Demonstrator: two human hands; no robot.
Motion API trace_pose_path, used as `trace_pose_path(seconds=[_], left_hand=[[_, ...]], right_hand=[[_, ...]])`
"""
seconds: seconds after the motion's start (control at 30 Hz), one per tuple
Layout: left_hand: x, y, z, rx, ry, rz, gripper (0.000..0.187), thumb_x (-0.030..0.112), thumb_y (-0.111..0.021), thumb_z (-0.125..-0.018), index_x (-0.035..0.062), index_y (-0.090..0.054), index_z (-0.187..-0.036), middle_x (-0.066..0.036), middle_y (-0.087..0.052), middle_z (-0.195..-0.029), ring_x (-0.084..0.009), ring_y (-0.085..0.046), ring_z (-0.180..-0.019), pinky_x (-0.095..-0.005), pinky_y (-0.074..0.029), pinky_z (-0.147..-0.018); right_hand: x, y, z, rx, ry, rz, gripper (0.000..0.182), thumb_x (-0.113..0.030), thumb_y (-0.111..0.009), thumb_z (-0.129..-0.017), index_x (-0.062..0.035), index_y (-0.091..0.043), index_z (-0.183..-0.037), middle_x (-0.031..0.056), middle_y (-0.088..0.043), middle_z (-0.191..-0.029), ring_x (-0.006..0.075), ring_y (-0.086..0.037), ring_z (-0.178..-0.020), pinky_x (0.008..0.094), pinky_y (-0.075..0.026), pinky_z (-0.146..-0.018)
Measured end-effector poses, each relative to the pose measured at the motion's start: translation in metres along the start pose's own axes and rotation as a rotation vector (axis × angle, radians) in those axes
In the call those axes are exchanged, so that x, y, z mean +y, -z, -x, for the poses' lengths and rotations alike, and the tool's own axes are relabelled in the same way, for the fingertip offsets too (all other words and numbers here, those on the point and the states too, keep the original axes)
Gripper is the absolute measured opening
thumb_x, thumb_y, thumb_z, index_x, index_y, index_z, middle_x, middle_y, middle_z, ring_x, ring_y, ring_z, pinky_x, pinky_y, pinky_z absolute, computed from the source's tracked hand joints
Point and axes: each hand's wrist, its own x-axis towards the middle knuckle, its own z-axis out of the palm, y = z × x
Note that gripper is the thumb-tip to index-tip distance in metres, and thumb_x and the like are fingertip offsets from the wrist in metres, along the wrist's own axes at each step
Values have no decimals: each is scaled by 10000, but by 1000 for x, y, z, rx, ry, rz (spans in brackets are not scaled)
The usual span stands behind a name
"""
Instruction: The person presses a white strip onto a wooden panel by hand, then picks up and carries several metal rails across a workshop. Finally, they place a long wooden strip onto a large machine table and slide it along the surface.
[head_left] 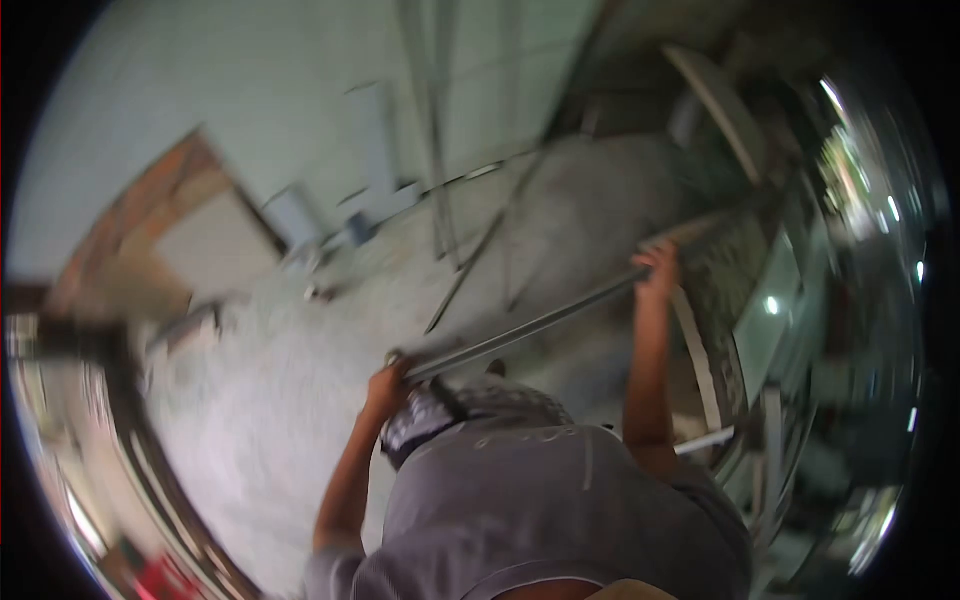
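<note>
A long, thin grey metal bar (520, 332) stretches between my two hands in front of my body, rising toward the right. My left hand (388, 388) is closed around its lower end, close to my waist. Farther out, my right hand (657, 268) grips the bar near its upper end, with the arm extended. Motion blur softens the picture, so the bar's exact profile cannot be made out. Beyond my right hand, a dark area hides where the bar ends.
Several long thin rods (440, 190) lean against the pale wall (260, 80). Boxes (295, 215) and a blue container (360, 228) stand along its foot. Glass-like panels (785, 290) and metal profiles (772, 450) stand at my right. Grey floor (250, 420) lies below.
</note>
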Motion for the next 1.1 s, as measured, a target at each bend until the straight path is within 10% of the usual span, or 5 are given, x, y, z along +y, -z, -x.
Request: trace_pose_path(seconds=[0.1,0.23,0.97,1.1], left_hand=[[40,-2,1,65,-69,-17,425,242,-718,-721,114,-571,-1098,-122,-649,-945,-320,-634,-812,-404,-506,-657],[96,-6,2,60,-108,-38,414,211,-723,-731,91,-577,-1099,-115,-649,-975,-292,-636,-860,-385,-505,-714],[210,-70,18,-90,173,-160,360,251,-709,-750,138,-612,-1078,-102,-671,-855,-278,-653,-778,-369,-503,-664],[214,-71,14,-131,145,-236,323,323,-654,-787,168,-620,-1067,-106,-663,-778,-297,-644,-727,-393,-493,-624]], right_hand=[[-50,7,17,-70,-134,-197,288,-309,-605,-852,-39,-519,-901,33,-436,-662,145,-455,-545,322,-449,-517],[-73,36,-1,-47,-161,-199,291,-297,-596,-867,-64,-449,-772,2,-385,-629,117,-407,-527,310,-417,-494],[-23,144,-94,-40,-313,-173,327,-323,-625,-856,-82,-446,-727,-7,-401,-618,108,-420,-510,306,-422,-479],[1,159,-105,11,-290,-211,293,-332,-608,-866,-48,-546,-901,-6,-433,-640,106,-454,-520,304,-439,-477]])
